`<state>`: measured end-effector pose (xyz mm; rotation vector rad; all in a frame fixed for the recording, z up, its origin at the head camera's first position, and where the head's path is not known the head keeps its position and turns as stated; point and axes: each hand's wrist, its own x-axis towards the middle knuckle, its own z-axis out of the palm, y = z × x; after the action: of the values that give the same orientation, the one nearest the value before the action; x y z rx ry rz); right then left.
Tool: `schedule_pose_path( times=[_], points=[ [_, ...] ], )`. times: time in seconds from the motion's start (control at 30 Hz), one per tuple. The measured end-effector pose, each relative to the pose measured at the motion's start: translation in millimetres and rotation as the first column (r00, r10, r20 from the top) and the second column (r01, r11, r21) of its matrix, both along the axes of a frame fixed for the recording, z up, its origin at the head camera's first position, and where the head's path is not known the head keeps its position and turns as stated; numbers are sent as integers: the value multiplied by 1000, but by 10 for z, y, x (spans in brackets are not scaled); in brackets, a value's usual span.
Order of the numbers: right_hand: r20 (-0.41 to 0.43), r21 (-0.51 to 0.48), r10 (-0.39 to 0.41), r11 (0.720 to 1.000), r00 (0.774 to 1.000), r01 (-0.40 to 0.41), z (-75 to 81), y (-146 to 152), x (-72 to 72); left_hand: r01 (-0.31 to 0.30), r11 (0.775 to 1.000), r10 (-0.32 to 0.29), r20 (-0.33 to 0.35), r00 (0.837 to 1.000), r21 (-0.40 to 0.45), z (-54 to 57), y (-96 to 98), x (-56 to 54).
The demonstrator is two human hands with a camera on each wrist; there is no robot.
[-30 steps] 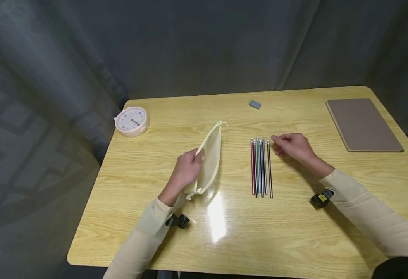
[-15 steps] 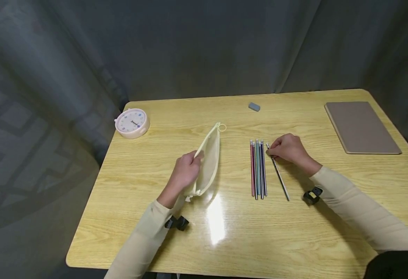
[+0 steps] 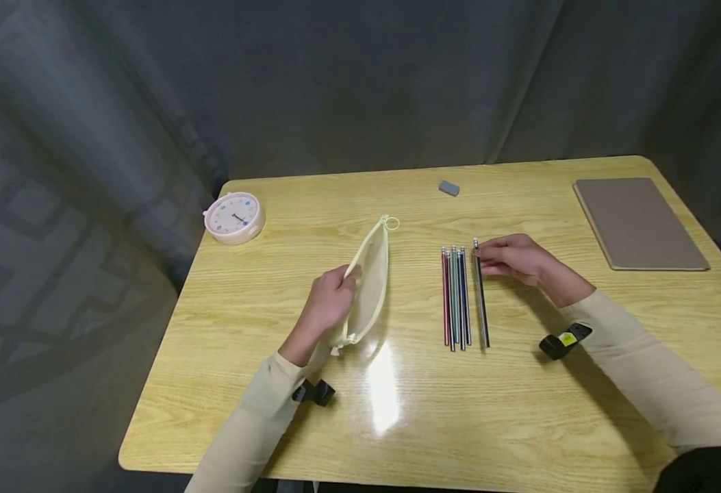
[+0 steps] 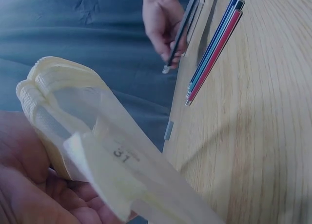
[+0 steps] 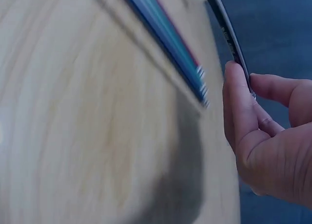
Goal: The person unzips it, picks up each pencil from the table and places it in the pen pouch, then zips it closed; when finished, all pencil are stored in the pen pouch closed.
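My left hand point(image 3: 329, 299) grips one side of a pale yellow zip pouch point(image 3: 372, 274), whose mouth gapes upward and to the right. In the left wrist view the pouch point(image 4: 122, 151) shows sheer mesh sides and a tag printed 31. My right hand point(image 3: 517, 259) pinches a dark pencil point(image 3: 481, 301) near its metal-ferruled end, between thumb and fingers. The right wrist view has this pencil point(image 5: 225, 26) raised off the table. Just left of it lies a row of several pencils point(image 3: 455, 301), red, teal and dark blue, side by side.
A pink round clock point(image 3: 233, 218) stands at the table's back left. A grey eraser point(image 3: 449, 187) lies near the back edge, and a brown notebook point(image 3: 642, 224) at the back right. Grey curtains point(image 3: 360, 82) hang behind the wooden table point(image 3: 261, 424).
My right hand has taken hold of the rightmost pencil, swung its lower end out to the right, then lifted it and turned it more upright. The left hand keeps the pouch in place.
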<state>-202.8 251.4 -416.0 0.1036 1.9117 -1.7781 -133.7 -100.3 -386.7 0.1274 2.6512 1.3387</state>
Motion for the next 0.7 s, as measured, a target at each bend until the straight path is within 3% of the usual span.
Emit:
schedule_pose_path(
  times=[0.17, 0.43, 0.6, 0.7],
  points=[
    [-22, -42, 54, 998, 998, -55, 151, -223, 31, -4, 1000, 4, 5, 1000, -2, 1, 15, 8],
    [-30, -166, 162, 972, 986, -165, 470, -878, 110, -20, 1000, 20, -10, 1000, -6, 13, 47, 15],
    [-32, -195, 242, 950, 970, -244, 581, -1254, 128, -25, 999, 25, -24, 999, -22, 5, 62, 13],
    [-23, -195, 248, 949, 969, -247, 630, -1397, 116, -29, 999, 28, -35, 999, -36, 17, 84, 10]
  ],
)
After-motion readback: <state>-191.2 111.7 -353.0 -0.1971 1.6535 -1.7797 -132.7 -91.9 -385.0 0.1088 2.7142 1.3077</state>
